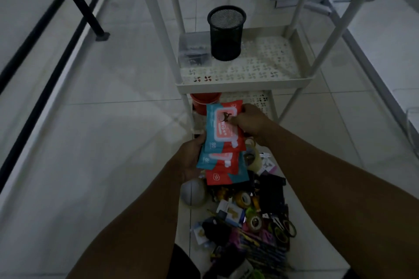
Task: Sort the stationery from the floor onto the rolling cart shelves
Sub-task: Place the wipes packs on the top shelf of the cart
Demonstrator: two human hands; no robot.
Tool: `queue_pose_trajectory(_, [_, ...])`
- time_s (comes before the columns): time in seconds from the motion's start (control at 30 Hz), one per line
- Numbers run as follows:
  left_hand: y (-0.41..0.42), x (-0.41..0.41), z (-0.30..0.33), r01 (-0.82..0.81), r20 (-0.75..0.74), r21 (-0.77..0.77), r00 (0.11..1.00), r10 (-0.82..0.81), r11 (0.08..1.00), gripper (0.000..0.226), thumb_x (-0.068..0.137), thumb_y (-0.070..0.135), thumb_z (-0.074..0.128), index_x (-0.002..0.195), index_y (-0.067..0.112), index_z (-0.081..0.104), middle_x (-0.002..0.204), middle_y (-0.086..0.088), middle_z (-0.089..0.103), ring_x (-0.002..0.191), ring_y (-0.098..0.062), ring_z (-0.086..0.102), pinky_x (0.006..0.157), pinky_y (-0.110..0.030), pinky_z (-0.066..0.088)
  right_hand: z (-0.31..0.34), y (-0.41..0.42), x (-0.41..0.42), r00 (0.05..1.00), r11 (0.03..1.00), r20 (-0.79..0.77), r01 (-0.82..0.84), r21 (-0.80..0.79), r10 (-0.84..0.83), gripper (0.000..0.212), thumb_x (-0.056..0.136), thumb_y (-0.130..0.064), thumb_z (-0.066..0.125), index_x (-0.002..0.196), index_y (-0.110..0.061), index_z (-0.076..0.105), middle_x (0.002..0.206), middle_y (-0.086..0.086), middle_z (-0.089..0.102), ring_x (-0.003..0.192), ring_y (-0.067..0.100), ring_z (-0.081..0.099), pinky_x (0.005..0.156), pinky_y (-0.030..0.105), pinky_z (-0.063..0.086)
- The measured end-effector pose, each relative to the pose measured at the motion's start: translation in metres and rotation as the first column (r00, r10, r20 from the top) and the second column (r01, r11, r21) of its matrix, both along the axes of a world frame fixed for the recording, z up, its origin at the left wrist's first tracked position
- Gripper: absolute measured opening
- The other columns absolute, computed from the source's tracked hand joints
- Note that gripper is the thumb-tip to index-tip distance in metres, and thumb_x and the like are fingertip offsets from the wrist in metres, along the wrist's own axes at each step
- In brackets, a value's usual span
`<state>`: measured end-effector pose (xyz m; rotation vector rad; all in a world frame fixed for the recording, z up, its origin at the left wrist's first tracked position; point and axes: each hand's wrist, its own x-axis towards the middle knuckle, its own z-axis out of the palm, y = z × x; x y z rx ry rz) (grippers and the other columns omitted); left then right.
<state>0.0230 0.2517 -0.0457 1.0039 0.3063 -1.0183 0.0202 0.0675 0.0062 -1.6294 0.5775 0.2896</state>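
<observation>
In the middle of the frame, both hands hold packs of wet wipes. The left hand (192, 156) grips the lower packs (221, 165) from the left side. The right hand (251, 122) pinches the top pack (223, 129) by its right edge, just in front of the low shelf (260, 99) of the white rolling cart (244, 84). A black mesh pen cup (226, 33) stands on the shelf above, beside a clear box (195, 50). At the bottom of the frame, a pile of stationery (251, 217) lies on the floor. I think the wipes are being put away now. Next, they likely need to slide onto the low shelf, near the red tub (204, 102).
</observation>
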Motion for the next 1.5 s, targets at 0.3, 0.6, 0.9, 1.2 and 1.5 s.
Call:
queue_pose_trajectory(0.3, [-0.016,-0.002,0.039,-0.068,0.042,0.054,0.997,0.066,0.996,0.052,0.096,0.047,0.044,0.126,0.008,0.06,0.117,-0.018,0.067,0.094,-0.03,0.069,0.073,-0.04,0.059,0.026,0.004,-0.028,0.99,0.998,-0.131,-0.049,0.03,0.053,0.016,0.084,-0.004,0.06,0.077,-0.018,0.066,0.074,0.001,0.071,0.053,0.007,0.067,0.043,0.019,0.049])
queue_pose_trajectory(0.6, [-0.018,0.0,0.125,0.007,0.163,0.073,0.987,-0.019,0.997,0.039,0.091,0.019,0.056,0.128,0.006,0.057,0.117,-0.019,0.067,0.089,-0.028,0.07,0.07,-0.035,0.06,0.097,-0.004,-0.038,0.99,0.995,-0.138,0.016,0.096,-0.003,0.023,0.085,-0.036,0.068,0.097,-0.016,0.069,0.093,0.006,0.074,0.085,0.024,0.069,0.07,0.036,0.057])
queue_pose_trajectory(0.9, [-0.018,-0.007,0.195,0.001,0.282,0.06,0.959,-0.018,0.998,0.041,0.091,0.015,0.054,0.131,0.008,0.054,0.123,-0.022,0.063,0.098,-0.033,0.064,0.088,-0.045,0.052,0.167,-0.002,-0.048,0.995,0.978,-0.092,0.063,0.198,-0.045,0.024,0.085,-0.022,0.07,0.107,-0.011,0.067,0.097,0.009,0.074,0.085,0.024,0.07,0.068,0.034,0.058])
queue_pose_trajectory(1.2, [-0.015,-0.008,0.25,0.008,0.33,0.144,0.942,-0.056,0.989,0.04,0.086,0.021,0.063,0.124,0.011,0.059,0.114,-0.017,0.069,0.104,-0.037,0.065,0.094,-0.052,0.051,0.223,-0.002,-0.054,0.995,0.978,-0.069,0.085,0.191,-0.073,0.022,0.085,-0.019,0.07,0.104,-0.009,0.067,0.1,0.012,0.073,0.09,0.027,0.07,0.081,0.042,0.058])
queue_pose_trajectory(1.5, [-0.006,-0.024,0.326,0.014,0.289,0.211,0.954,-0.075,0.977,0.034,0.086,0.01,0.063,0.12,0.007,0.062,0.104,-0.014,0.073,0.082,-0.025,0.072,0.063,-0.035,0.058,0.299,0.005,-0.075,0.989,0.97,-0.112,0.12,0.212,-0.098,0.02,0.089,-0.01,0.065,0.108,-0.006,0.066,0.107,0.013,0.071,0.082,0.021,0.068,0.062,0.03,0.057])
